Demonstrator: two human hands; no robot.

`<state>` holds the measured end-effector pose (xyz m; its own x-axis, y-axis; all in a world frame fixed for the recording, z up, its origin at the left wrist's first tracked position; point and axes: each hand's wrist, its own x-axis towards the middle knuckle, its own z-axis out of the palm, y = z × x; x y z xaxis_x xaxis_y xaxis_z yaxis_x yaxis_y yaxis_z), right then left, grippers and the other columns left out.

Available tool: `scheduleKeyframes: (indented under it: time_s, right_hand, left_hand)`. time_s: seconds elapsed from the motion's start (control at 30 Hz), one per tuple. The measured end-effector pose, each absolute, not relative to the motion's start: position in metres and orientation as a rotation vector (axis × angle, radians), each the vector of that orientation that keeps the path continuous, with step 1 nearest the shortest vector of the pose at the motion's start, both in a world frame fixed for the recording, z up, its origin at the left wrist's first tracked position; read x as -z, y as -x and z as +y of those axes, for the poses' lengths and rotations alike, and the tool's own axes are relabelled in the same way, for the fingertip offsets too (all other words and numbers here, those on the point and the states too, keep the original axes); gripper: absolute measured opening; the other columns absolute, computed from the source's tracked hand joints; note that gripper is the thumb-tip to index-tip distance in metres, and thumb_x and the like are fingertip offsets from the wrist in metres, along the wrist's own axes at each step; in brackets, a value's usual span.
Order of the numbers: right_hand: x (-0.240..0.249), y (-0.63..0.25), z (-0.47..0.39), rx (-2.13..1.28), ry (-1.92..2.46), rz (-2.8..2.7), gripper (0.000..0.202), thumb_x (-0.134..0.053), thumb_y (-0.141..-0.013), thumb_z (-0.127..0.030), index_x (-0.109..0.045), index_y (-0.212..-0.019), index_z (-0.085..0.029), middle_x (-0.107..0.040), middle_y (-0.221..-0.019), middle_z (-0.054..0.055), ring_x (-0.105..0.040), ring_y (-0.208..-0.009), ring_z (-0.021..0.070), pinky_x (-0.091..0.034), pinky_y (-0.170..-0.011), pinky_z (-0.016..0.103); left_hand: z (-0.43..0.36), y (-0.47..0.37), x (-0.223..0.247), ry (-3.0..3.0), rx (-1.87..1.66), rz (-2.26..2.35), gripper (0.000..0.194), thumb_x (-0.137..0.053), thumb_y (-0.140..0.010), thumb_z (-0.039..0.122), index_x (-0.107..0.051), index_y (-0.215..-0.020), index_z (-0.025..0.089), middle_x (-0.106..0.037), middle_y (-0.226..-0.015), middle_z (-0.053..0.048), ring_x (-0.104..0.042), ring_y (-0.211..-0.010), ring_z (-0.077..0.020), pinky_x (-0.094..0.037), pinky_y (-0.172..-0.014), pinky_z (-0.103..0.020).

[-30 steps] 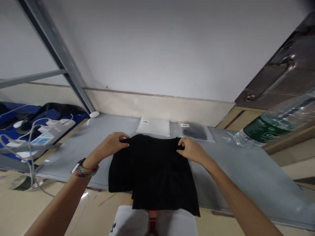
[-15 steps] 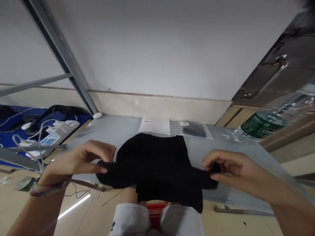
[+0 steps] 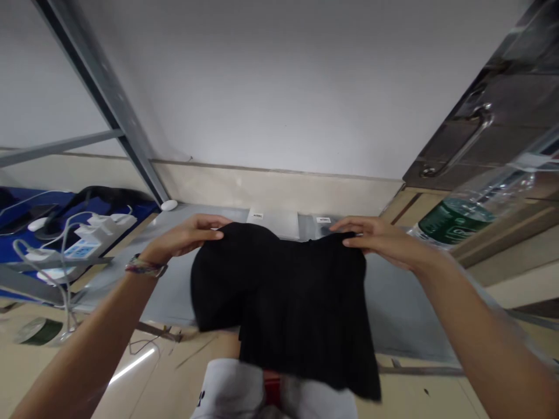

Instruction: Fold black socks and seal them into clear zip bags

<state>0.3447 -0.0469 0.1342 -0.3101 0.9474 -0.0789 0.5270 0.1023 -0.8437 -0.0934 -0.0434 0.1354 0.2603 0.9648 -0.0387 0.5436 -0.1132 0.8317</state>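
Note:
A black cloth garment point(image 3: 283, 291) hangs between my two hands, its lower part falling over the table's near edge toward my lap. Its exact kind does not show. My left hand point(image 3: 192, 234) pinches the upper left edge between thumb and fingers. At the upper right corner, my right hand point(image 3: 371, 237) grips the cloth the same way. Behind the garment, a flat white packet point(image 3: 275, 221) with a small label lies on the grey table point(image 3: 406, 308). A second labelled clear packet point(image 3: 322, 226) with dark contents is partly covered by my right hand.
A water bottle point(image 3: 463, 215) with a green label stands at the right. To the left, a white power strip point(image 3: 87, 244) with plugs and cables sits on a blue surface point(image 3: 17, 203). A metal post point(image 3: 117, 110) rises at the back left, near a white oval object point(image 3: 169, 205).
Both hands have moved up and away from me, raising the garment's far edge. The cloth now spreads wider between them and partly covers the packets.

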Motion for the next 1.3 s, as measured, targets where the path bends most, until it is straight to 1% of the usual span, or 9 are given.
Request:
scheduleKeyframes:
  time_s: [0.1, 0.17, 0.37, 0.57, 0.67, 0.73, 0.87, 0.97, 1.3]
  right_hand:
    - [-0.089, -0.329, -0.012, -0.752, 1.754, -1.865, 0.036, -0.069, -0.088, -0.023, -0.074, -0.124, -0.016, -0.079, -0.112, 0.014, -0.075, -0.095, 0.0264, -0.061, -0.078, 0.035]
    - [-0.056, -0.32, -0.006, -0.633, 1.797, -1.863, 0.045, -0.073, -0.086, -0.02, -0.071, -0.13, -0.012, -0.074, -0.127, 0.019, -0.074, -0.103, 0.0298, -0.059, -0.095, 0.045]
    - [0.008, -0.306, -0.029, -0.353, 1.677, -2.019, 0.036, -0.063, -0.097, -0.027, -0.07, -0.132, -0.02, -0.065, -0.134, 0.015, -0.067, -0.123, 0.0307, -0.054, -0.11, 0.048]
    - [0.002, -0.304, -0.038, -0.138, 1.62, -2.056, 0.039, -0.05, -0.1, -0.019, -0.071, -0.133, -0.021, -0.067, -0.131, 0.015, -0.063, -0.129, 0.0333, -0.052, -0.115, 0.05]
    - [-0.008, -0.291, -0.054, -0.063, 1.595, -2.106, 0.044, -0.05, -0.105, -0.028, -0.065, -0.145, -0.017, -0.059, -0.15, 0.02, -0.054, -0.144, 0.0386, -0.047, -0.121, 0.056]
    - [-0.006, -0.28, -0.072, -0.096, 1.514, -2.168, 0.05, -0.049, -0.108, -0.036, -0.058, -0.154, -0.018, -0.048, -0.164, 0.02, -0.043, -0.156, 0.0381, -0.042, -0.127, 0.057]
    - [0.015, -0.267, -0.097, -0.218, 1.451, -2.322, 0.065, -0.05, -0.109, -0.052, -0.041, -0.168, -0.026, -0.029, -0.179, 0.014, -0.021, -0.167, 0.0373, -0.035, -0.13, 0.06]
    - [0.032, -0.267, -0.099, -0.23, 1.51, -2.393, 0.071, -0.05, -0.108, -0.059, -0.04, -0.169, -0.024, -0.026, -0.179, 0.016, -0.02, -0.167, 0.0388, -0.03, -0.131, 0.063]
    - [0.021, -0.259, -0.114, -0.127, 1.506, -2.386, 0.072, -0.052, -0.108, -0.057, -0.04, -0.169, -0.021, -0.029, -0.177, 0.016, -0.024, -0.165, 0.0386, -0.033, -0.13, 0.065]
  left_hand:
    - [-0.011, 0.085, -0.099, -1.761, -0.532, 1.404, 0.067, -0.075, -0.078, 0.061, -0.072, -0.128, 0.017, -0.076, -0.1, -0.01, -0.07, -0.079, -0.0225, -0.058, -0.064, -0.031]
    - [-0.001, 0.083, -0.077, -1.785, -0.499, 1.481, 0.072, -0.074, -0.08, 0.063, -0.068, -0.133, 0.014, -0.076, -0.099, -0.011, -0.069, -0.073, -0.0212, -0.057, -0.061, -0.031]
    - [-0.008, 0.084, -0.048, -2.054, -0.487, 1.567, 0.051, -0.069, -0.09, 0.06, -0.074, -0.12, 0.02, -0.077, -0.094, -0.006, -0.068, -0.077, -0.021, -0.054, -0.077, -0.033]
    - [-0.015, 0.086, -0.052, -2.117, -0.468, 1.57, 0.035, -0.062, -0.094, 0.039, -0.071, -0.123, 0.02, -0.073, -0.092, -0.004, -0.067, -0.077, -0.0202, -0.054, -0.079, -0.033]
    - [-0.036, 0.069, -0.054, -2.214, -0.514, 1.812, 0.042, -0.058, -0.095, 0.026, -0.066, -0.135, 0.015, -0.073, -0.111, -0.013, -0.07, -0.092, -0.0265, -0.056, -0.091, -0.043]
    - [-0.055, 0.05, -0.053, -2.415, -0.596, 1.882, 0.045, -0.053, -0.099, 0.019, -0.064, -0.142, 0.016, -0.068, -0.133, -0.018, -0.066, -0.119, -0.0325, -0.051, -0.108, -0.051]
    - [-0.082, 0.017, -0.036, -2.709, -0.413, 1.325, 0.046, -0.052, -0.11, 0.04, -0.059, -0.155, 0.031, -0.051, -0.167, -0.008, -0.04, -0.156, -0.0366, -0.037, -0.125, -0.059]
    - [-0.087, 0.014, -0.016, -2.716, -0.305, 1.293, 0.057, -0.052, -0.11, 0.053, -0.046, -0.165, 0.037, -0.039, -0.176, -0.005, -0.026, -0.164, -0.0408, -0.03, -0.127, -0.067]
    - [-0.087, 0.008, -0.007, -2.779, -0.36, 1.336, 0.066, -0.051, -0.108, 0.062, -0.04, -0.168, 0.038, -0.034, -0.178, -0.004, -0.022, -0.164, -0.0472, -0.026, -0.128, -0.073]
